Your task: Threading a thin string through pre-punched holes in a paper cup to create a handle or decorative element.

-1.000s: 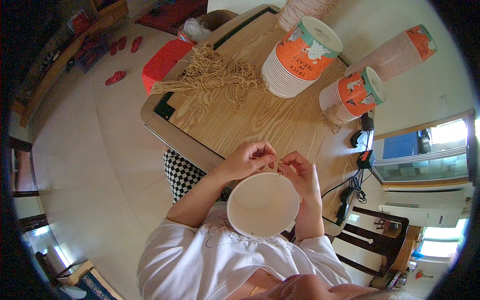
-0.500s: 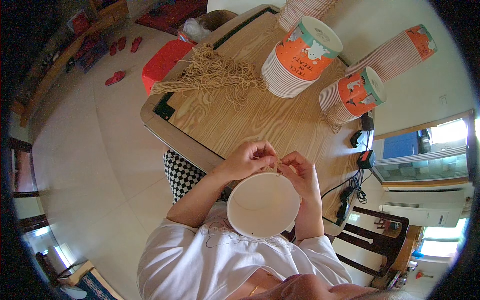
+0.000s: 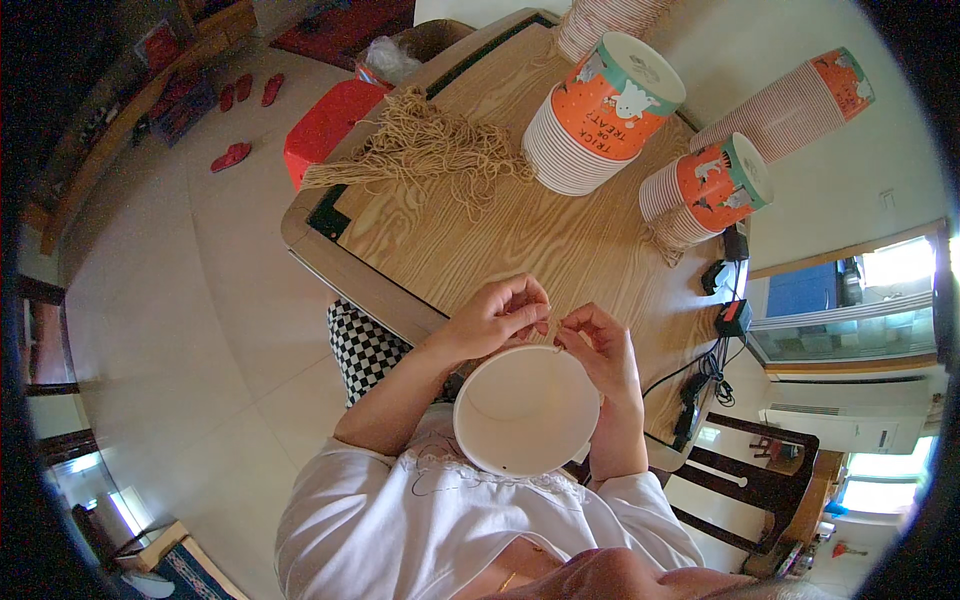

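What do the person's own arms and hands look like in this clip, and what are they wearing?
Both forearms are bare up to short white sleeves of a loose top with a thin lace trim at the neckline. The left hand and right hand wear no gloves; no rings, watch or bracelets are visible.

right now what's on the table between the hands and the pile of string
Nothing: in the head view only bare wood of the table lies between the string pile and the left hand and right hand, which hold a white bucket.
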Demonstrator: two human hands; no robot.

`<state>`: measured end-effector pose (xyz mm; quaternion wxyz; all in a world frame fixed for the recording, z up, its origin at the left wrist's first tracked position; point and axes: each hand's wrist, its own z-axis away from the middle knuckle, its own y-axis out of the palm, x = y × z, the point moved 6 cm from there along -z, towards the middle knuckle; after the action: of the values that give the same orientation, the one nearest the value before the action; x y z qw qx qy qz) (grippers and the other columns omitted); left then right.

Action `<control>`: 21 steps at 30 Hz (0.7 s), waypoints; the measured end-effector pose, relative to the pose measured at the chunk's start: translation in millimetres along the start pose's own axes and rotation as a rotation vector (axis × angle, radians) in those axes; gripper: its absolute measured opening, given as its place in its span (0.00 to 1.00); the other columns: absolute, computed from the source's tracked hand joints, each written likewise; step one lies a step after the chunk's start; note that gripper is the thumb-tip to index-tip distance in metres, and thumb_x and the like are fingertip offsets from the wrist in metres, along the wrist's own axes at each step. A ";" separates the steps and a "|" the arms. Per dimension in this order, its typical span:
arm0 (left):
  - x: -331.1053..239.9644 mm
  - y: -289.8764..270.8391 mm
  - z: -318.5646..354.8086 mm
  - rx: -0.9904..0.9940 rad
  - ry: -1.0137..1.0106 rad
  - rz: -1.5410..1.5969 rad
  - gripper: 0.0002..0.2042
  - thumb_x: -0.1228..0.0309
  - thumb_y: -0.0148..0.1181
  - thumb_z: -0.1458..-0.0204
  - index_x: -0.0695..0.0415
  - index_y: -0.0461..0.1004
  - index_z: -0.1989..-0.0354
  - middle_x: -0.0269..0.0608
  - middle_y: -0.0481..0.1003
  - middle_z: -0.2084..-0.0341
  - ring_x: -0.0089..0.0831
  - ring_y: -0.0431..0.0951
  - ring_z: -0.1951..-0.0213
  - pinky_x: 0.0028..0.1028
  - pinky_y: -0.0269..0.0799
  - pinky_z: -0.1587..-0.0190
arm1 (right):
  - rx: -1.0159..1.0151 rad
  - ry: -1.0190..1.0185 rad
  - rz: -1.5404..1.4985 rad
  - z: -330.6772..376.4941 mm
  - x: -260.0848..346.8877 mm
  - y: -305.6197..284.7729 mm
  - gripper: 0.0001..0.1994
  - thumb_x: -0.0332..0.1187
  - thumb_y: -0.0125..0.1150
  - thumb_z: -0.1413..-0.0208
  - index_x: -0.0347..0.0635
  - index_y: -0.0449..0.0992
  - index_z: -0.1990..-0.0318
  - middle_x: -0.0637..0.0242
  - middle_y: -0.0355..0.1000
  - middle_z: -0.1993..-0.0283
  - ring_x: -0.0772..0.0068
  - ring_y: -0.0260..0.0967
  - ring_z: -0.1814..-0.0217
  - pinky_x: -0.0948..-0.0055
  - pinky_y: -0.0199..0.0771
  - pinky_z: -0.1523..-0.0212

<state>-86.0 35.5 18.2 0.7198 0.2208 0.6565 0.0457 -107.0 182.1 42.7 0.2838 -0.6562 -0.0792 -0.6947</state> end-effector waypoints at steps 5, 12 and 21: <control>0.1 -0.3 0.7 -0.011 -0.016 0.023 0.04 0.72 0.51 0.46 0.59 0.66 0.66 0.31 0.70 0.75 0.16 0.71 0.72 0.17 0.66 0.73 | 0.012 0.000 -0.013 0.1 1.6 0.8 0.03 0.22 0.58 0.52 0.36 0.71 0.69 0.70 0.69 0.71 0.80 0.67 0.66 0.80 0.67 0.63; 5.6 -5.3 1.7 -0.056 -0.054 0.060 0.05 0.72 0.50 0.45 0.59 0.65 0.64 0.31 0.70 0.76 0.17 0.72 0.71 0.18 0.67 0.72 | 0.018 0.010 -0.020 0.1 -2.1 0.6 0.03 0.22 0.57 0.51 0.36 0.70 0.69 0.70 0.68 0.71 0.79 0.67 0.66 0.79 0.68 0.63; -1.3 3.9 0.0 0.053 0.101 -0.205 0.07 0.72 0.57 0.51 0.60 0.71 0.65 0.33 0.73 0.74 0.18 0.72 0.70 0.20 0.68 0.67 | 0.015 0.003 -0.025 0.3 0.9 1.0 0.03 0.23 0.57 0.51 0.36 0.70 0.69 0.69 0.69 0.71 0.79 0.68 0.66 0.79 0.68 0.63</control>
<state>-85.3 38.6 20.9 0.6807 0.1689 0.7119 -0.0346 -106.2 181.2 43.3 0.2801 -0.6522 -0.0921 -0.6984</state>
